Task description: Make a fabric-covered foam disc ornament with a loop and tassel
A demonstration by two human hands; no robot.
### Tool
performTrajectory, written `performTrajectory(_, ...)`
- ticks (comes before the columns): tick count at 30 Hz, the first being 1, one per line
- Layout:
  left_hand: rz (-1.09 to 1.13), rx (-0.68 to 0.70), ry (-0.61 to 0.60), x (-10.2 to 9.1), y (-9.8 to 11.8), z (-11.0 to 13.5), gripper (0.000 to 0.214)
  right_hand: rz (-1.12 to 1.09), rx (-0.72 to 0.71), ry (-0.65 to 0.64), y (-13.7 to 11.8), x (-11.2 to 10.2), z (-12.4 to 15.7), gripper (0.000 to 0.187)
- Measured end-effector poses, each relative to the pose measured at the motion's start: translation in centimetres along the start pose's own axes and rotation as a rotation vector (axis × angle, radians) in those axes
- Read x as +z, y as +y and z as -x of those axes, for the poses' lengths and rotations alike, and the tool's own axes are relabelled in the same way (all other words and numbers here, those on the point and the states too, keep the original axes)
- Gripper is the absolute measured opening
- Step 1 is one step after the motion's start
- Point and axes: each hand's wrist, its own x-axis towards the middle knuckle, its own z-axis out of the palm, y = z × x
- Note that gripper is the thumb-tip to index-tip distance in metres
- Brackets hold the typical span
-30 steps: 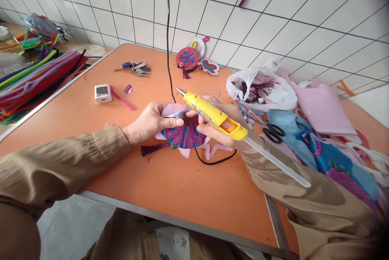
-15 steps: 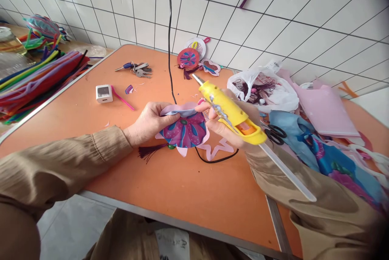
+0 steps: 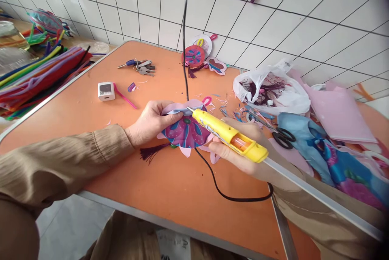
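My left hand (image 3: 156, 121) pinches the upper left edge of a flower-patterned fabric ornament (image 3: 188, 133) with a pink scalloped backing. A dark purple tassel (image 3: 151, 153) and a green bead (image 3: 173, 145) hang from its lower left, and a pink loop (image 3: 207, 100) sticks out at the top. In my right hand (image 3: 235, 152) is a yellow hot glue gun (image 3: 226, 132) with a long clear glue stick (image 3: 319, 195) out of its back. The metal nozzle (image 3: 190, 109) points at the folded blue fabric edge, close to my left thumb; whether it touches, I cannot tell.
Black cord (image 3: 212, 177) crosses the orange table (image 3: 146, 187). Keys (image 3: 144, 66) and a white charger (image 3: 106, 91) lie at left, beyond them pipe cleaners (image 3: 45, 77). Finished ornaments (image 3: 194, 55) lean on the wall. A plastic bag (image 3: 291, 95), scissors (image 3: 284, 137) and fabric (image 3: 304, 134) fill the right.
My right hand has moved its fingers off the ornament's edge and brought the glue gun's nozzle down to the folded fabric. The cord has swung right. My left hand keeps its hold.
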Motion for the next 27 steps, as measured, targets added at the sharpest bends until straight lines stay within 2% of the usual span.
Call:
performTrajectory(4,-0.02,0.018,0.003,-0.12,-0.25,-0.06,0.038,0.014,-0.087,0.047,0.17,0.1,-0.34,0.024)
performTrajectory(11,-0.028,0.043,-0.009,-0.01,-0.2,0.01,0.042,0.045,-0.056,0.037,0.33,0.36,-0.12,0.027)
performTrajectory(27,0.024,0.027,-0.021,-0.07,-0.15,0.12,0.038,0.038,-0.105,0.036,0.36,-0.11,-0.6,0.027)
